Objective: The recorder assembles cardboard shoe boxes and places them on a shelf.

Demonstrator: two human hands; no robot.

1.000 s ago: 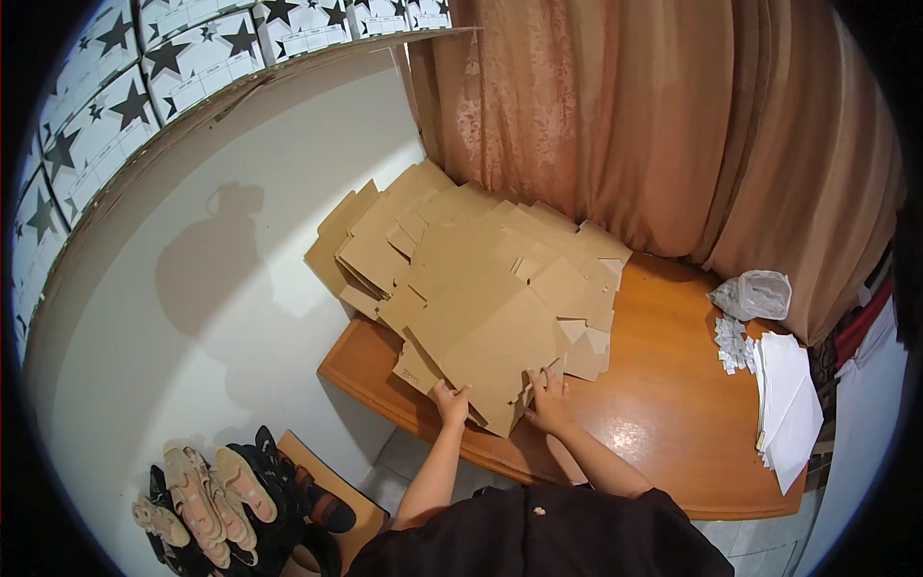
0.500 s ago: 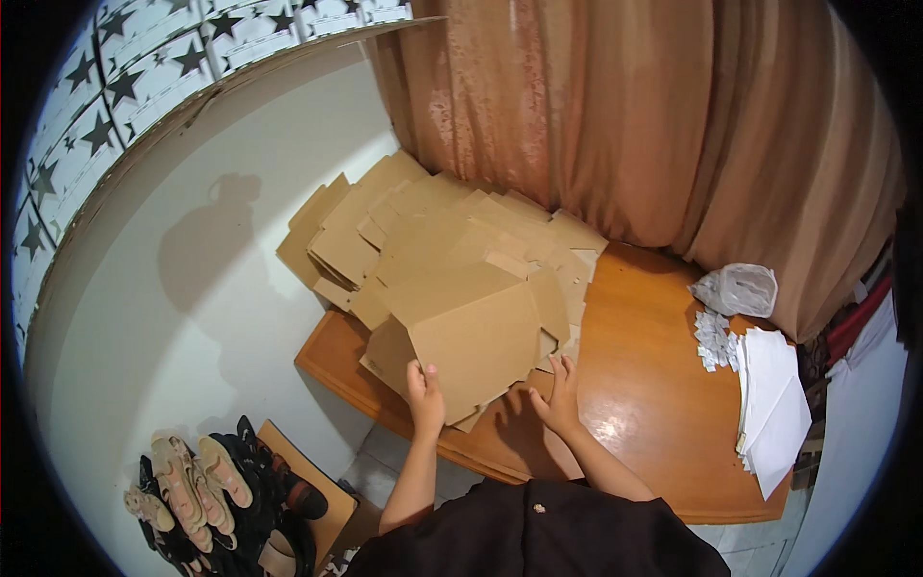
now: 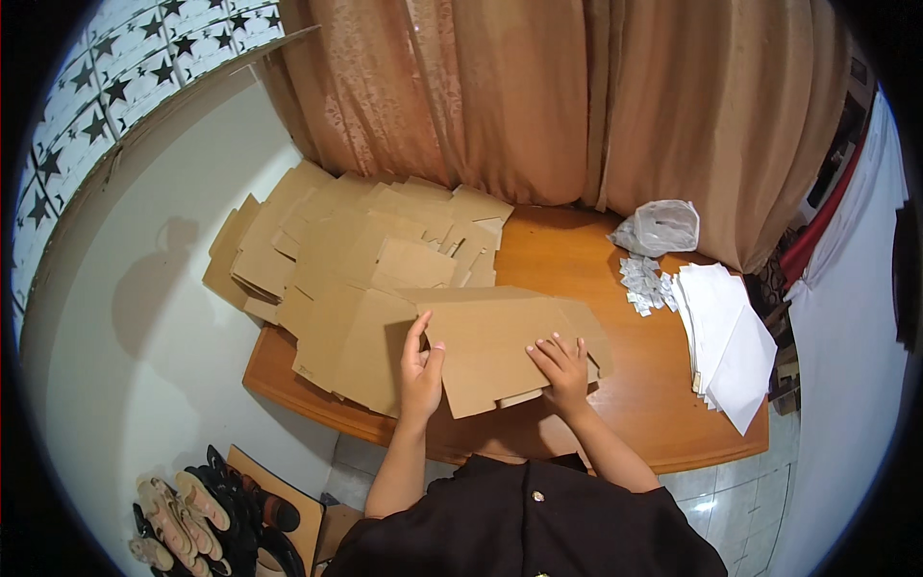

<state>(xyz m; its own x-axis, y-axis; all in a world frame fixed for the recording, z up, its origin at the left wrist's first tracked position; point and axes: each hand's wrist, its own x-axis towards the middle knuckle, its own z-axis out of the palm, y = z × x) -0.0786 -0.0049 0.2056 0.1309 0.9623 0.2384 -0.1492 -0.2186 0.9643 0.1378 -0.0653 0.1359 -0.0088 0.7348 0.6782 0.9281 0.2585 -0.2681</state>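
**A:** What fills the back of the view?

**B:** Tan curtains (image 3: 577, 96) hang along the far side, with a pale wall (image 3: 144, 317) on the left. In front of them stands a wooden counter (image 3: 663, 385), brown and glossy.

**A:** And on the counter?

**B:** Most of its left half is covered by a spread heap of flat brown cardboard blanks (image 3: 327, 240), overlapping one another and jutting past the counter's left edge. On the right lies a stack of white sheets (image 3: 731, 337), fanned a little. Just beside it, toward the curtains, sits a scatter of small white packets (image 3: 642, 281), and behind those a crumpled clear plastic bag (image 3: 659, 226).

**A:** Which piece is the person working with?

**B:** One cardboard blank (image 3: 490, 337) lies on top at the near edge of the counter, between the heap and the bare wood. The left hand (image 3: 420, 370) grips its left edge, thumb on top and fingers curled around the border. The right hand (image 3: 562, 365) presses flat on its right part, fingers spread and resting on the surface, not closed on anything.

**A:** Anything lower down?

**B:** Several pairs of shoes (image 3: 202, 510) lie on the floor at the lower left, below the counter.
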